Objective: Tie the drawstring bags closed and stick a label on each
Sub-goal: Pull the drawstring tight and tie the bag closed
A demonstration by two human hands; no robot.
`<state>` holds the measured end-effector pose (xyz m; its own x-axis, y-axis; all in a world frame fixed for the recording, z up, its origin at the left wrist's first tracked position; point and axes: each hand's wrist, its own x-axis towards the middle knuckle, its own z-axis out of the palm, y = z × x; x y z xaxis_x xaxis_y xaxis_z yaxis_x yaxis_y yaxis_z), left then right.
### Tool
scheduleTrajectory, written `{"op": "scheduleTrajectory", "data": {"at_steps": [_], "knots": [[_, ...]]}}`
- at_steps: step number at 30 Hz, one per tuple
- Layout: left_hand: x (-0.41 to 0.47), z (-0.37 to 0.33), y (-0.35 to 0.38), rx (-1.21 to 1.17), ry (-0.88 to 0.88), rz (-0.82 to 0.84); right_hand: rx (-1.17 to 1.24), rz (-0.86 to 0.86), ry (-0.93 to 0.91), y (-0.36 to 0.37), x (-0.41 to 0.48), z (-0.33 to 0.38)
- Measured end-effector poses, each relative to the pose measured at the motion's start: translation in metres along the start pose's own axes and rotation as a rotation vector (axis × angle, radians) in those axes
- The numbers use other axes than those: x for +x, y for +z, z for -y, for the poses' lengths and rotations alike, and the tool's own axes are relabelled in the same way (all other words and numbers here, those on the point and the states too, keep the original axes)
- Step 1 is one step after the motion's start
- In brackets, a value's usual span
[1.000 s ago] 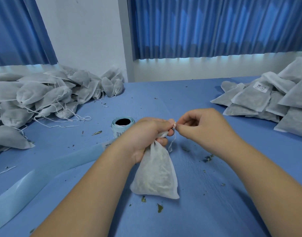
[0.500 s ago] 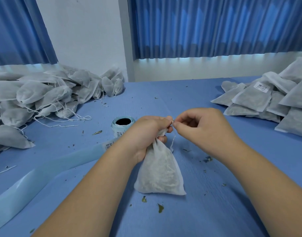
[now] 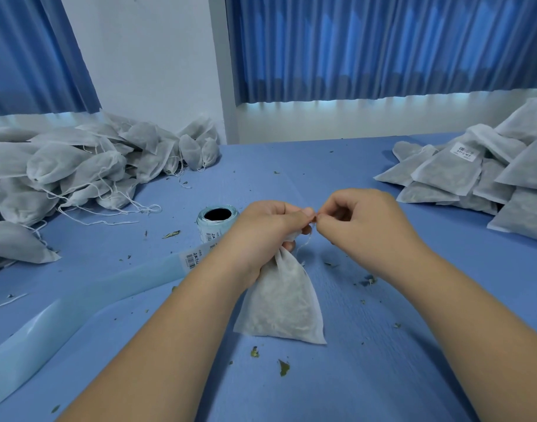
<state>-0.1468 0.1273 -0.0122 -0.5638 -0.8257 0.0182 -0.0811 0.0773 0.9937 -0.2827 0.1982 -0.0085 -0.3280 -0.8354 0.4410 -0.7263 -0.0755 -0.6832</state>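
Bag at centre is mid-tie, left hand gripping its neck, right hand pinching the string; no label showing, and an untied pile waits upper left.

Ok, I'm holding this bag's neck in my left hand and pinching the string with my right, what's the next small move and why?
Probably pull the drawstring taut with your right hand to close the neck. Your left hand grips the gathered top of the bag, a slack strand hangs beside it, and no label shows on it yet.
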Motion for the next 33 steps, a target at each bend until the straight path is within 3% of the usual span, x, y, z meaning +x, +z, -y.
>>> {"op": "scheduleTrajectory", "data": {"at_steps": [3, 7, 13, 19, 25, 29, 33], "knots": [[0.001, 0.0, -0.001, 0.014, 0.004, -0.024, 0.125, -0.008, 0.079, -0.005, 0.002, 0.0], [0.001, -0.001, -0.003, 0.01, 0.003, -0.043, 0.515, 0.002, 0.215, -0.015, 0.007, 0.002], [-0.002, -0.001, 0.0, 0.035, 0.002, 0.055, 0.875, 0.076, 0.189, -0.012, 0.005, 0.002], [-0.003, -0.005, 0.002, -0.012, 0.059, 0.024, 1.236, 0.189, 0.262, -0.009, 0.003, 0.007], [0.001, -0.001, 0.005, 0.167, 0.214, -0.255, 1.132, 0.385, 0.45, -0.017, 0.004, 0.007], [0.002, 0.001, 0.008, 0.221, 0.214, -0.218, 1.207, 0.342, 0.409, -0.019, 0.003, 0.006], [0.003, 0.001, 0.006, 0.208, 0.228, -0.254, 1.222, 0.459, 0.382, -0.022, 0.001, 0.005]]}}
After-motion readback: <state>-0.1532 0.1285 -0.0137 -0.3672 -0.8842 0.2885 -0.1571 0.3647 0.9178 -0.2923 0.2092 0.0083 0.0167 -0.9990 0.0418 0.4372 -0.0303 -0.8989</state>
